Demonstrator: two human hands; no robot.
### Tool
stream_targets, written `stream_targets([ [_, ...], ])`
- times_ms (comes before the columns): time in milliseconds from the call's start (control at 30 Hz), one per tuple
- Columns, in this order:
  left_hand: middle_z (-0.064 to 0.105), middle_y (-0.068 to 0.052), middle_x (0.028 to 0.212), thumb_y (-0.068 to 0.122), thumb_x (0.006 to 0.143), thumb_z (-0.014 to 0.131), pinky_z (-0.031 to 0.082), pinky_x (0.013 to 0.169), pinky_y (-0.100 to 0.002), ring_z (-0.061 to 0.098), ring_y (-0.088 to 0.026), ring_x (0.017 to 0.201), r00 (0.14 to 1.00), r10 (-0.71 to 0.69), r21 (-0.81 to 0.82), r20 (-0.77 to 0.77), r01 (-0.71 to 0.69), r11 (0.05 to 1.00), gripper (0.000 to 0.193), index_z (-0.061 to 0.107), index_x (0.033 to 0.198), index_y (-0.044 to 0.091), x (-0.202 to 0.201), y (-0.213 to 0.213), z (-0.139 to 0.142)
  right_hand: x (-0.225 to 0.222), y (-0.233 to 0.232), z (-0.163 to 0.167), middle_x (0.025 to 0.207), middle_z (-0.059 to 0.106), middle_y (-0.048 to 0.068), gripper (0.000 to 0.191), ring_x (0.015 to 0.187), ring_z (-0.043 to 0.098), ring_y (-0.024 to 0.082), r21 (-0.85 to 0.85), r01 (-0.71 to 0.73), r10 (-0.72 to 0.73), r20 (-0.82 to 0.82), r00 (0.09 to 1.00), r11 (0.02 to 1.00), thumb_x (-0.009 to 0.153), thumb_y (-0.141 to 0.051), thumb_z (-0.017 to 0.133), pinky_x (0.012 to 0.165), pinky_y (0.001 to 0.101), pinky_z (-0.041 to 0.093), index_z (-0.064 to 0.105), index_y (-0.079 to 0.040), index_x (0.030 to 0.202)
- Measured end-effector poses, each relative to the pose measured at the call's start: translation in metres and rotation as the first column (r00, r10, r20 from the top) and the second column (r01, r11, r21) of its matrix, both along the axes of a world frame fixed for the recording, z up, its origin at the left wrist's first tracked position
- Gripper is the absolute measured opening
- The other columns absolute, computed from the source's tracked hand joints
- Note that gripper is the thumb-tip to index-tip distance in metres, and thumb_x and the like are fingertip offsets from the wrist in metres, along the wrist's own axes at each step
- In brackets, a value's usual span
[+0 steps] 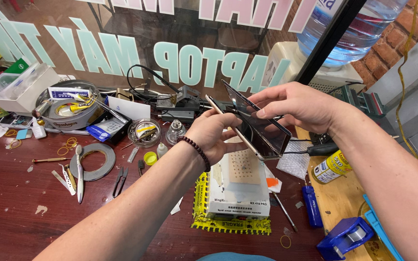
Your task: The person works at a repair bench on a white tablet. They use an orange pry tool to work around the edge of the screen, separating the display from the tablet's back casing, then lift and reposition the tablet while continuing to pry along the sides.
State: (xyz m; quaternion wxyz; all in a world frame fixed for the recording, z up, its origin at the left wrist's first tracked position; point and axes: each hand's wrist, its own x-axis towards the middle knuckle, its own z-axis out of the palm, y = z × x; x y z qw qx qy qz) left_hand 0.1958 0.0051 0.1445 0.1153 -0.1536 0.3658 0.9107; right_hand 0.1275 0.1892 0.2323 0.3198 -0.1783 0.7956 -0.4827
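A dark glass phone panel (262, 130) is held above the white heating pad (240, 186), gripped underneath by the left hand (214, 135) and pinched at its top edge by the right hand (298, 104). Cracking is judged likely if flexed. Cluttered tools are noted leftward; open room remains only nearer the body.

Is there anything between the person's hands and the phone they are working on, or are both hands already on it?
Nothing visible stands between them. The left hand grips the phone body from below, and the right hand pinches the dark screen panel lifted away from it. Both are held in the air above the white heating pad.
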Motion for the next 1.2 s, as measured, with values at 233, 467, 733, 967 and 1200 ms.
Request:
stream_targets([
  [233, 0.065, -0.007, 0.11, -0.003, 0.082, 0.06, 0.059, 0.091, -0.064, 0.066, -0.024, 0.102, 0.997, -0.061, -0.021, -0.039, 0.06, 0.998, 0.033, 0.059, 0.112, 0.011, 0.006, -0.016, -0.021, 0.019, -0.018, -0.017, 0.11, 0.078, 0.01, 0.056, 0.091, 0.068, 0.019, 0.242, -0.03, 0.085, -0.221, 0.971, 0.97, 0.077, -0.023, 0.077, 0.078, 0.0346, 0.056, 0.07, -0.008, 0.131],
  [467, 0.066, -0.015, 0.118, -0.001, 0.091, 0.052, 0.057, 0.1, -0.058, 0.069, -0.026, 0.106, 0.995, -0.094, 0.206, 0.019, 0.088, 0.975, 0.029, 0.058, 0.119, -0.001, 0.006, -0.054, -0.083, -0.026, 0.028, -0.083, 0.118, 0.078, 0.01, 0.051, 0.107, 0.074, 0.019, 0.315, 0.025, 0.115, -0.419, 0.901, 0.949, 0.084, -0.031, 0.075, 0.093, 0.0327, 0.057, 0.07, -0.006, 0.127],
  [733, 0.062, -0.009, 0.13, -0.005, 0.091, 0.049, 0.053, 0.102, -0.052, 0.064, -0.026, 0.117, 0.989, -0.149, 0.177, -0.026, 0.151, 0.973, 0.047, 0.053, 0.134, 0.014, 0.033, -0.082, -0.149, -0.031, 0.1, -0.183, 0.111, 0.074, 0.006, 0.04, 0.099, 0.071, 0.019, 0.199, 0.437, -0.468, 0.15, 0.871, 0.877, 0.092, -0.017, 0.062, 0.086, 0.0384, 0.06, 0.065, -0.009, 0.131],
  [967, 0.059, -0.015, 0.14, -0.003, 0.091, 0.049, 0.049, 0.109, -0.054, 0.061, -0.031, 0.127, 0.989, -0.148, 0.278, -0.005, 0.144, 0.95, 0.05, 0.049, 0.14, 0.006, 0.034, -0.083, -0.173, -0.018, 0.114, -0.211, 0.109, 0.072, 0.008, 0.031, 0.098, 0.069, 0.018, 0.002, 0.589, -0.556, 0.334, 0.761, 0.808, 0.09, -0.002, 0.067, 0.087, 0.0335, 0.059, 0.067, -0.001, 0.121],
  [1200, 0.062, -0.019, 0.137, 0.01, 0.099, 0.051, 0.048, 0.11, -0.051, 0.061, -0.032, 0.126, 0.987, -0.096, 0.289, 0.128, 0.056, 0.956, 0.041, 0.05, 0.138, -0.003, 0.018, -0.09, -0.167, 0.004, 0.116, -0.224, 0.107, 0.072, 0.011, 0.026, 0.092, 0.067, 0.018, -0.143, 0.631, -0.541, 0.394, 0.743, 0.763, 0.091, 0.0, 0.065, 0.082, 0.0314, 0.057, 0.067, 0.003, 0.117],
])
